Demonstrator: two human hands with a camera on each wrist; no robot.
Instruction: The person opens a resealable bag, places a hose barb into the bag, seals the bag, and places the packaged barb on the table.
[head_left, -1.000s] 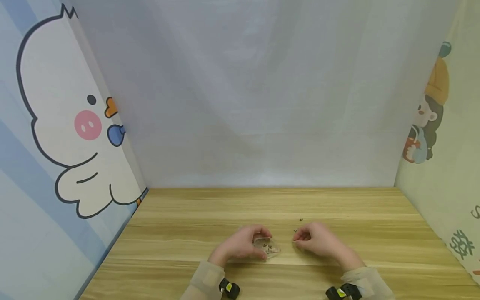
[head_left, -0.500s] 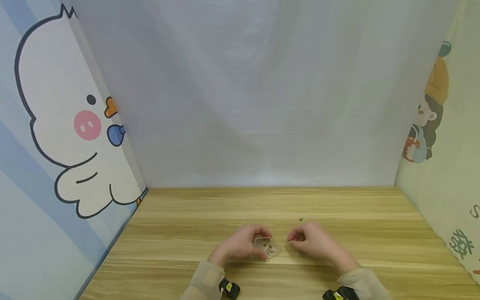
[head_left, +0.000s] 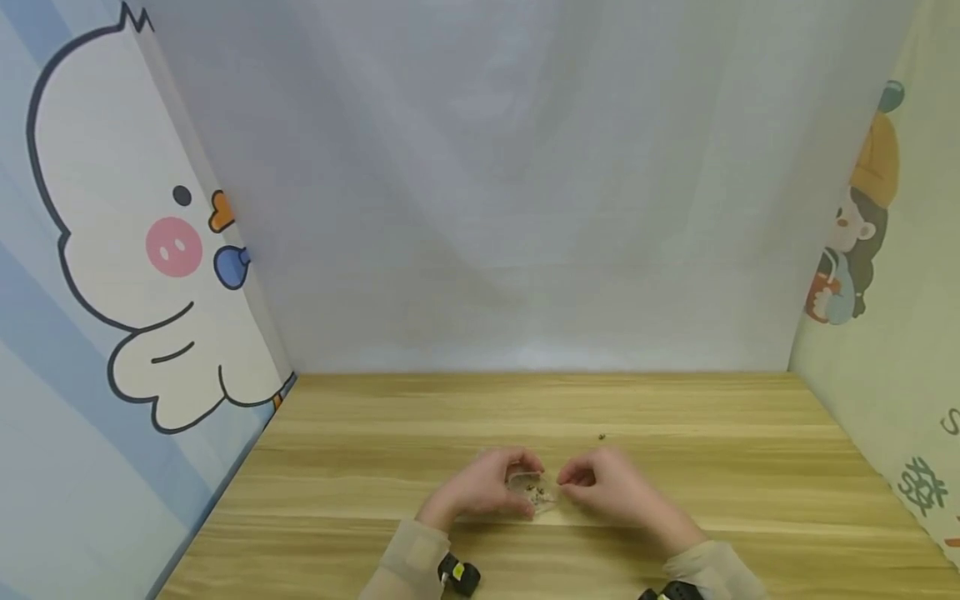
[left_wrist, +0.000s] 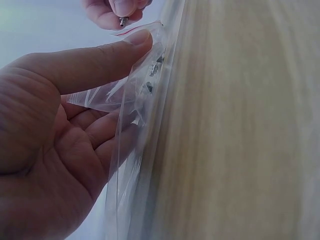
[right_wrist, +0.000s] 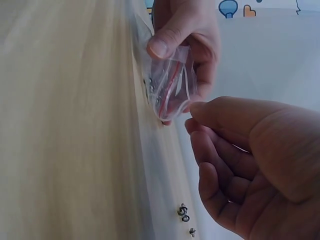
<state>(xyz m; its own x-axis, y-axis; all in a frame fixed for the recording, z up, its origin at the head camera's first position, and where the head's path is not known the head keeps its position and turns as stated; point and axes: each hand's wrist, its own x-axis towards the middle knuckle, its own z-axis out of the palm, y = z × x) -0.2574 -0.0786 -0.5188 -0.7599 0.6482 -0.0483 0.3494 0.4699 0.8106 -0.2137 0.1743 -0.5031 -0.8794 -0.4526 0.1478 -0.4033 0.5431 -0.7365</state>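
your left hand (head_left: 486,485) holds a clear bag (right_wrist: 172,87) between thumb and curled fingers, low against the wooden table (head_left: 375,417), with several small screws (left_wrist: 149,88) inside and a red line along its mouth. your right hand (head_left: 617,490) pinches one tiny screw (left_wrist: 123,22) between thumb and fingertip, just beside the bag's mouth. beyond your right hand, a few loose screws (head_left: 602,437) lie on the table, apart from the bag
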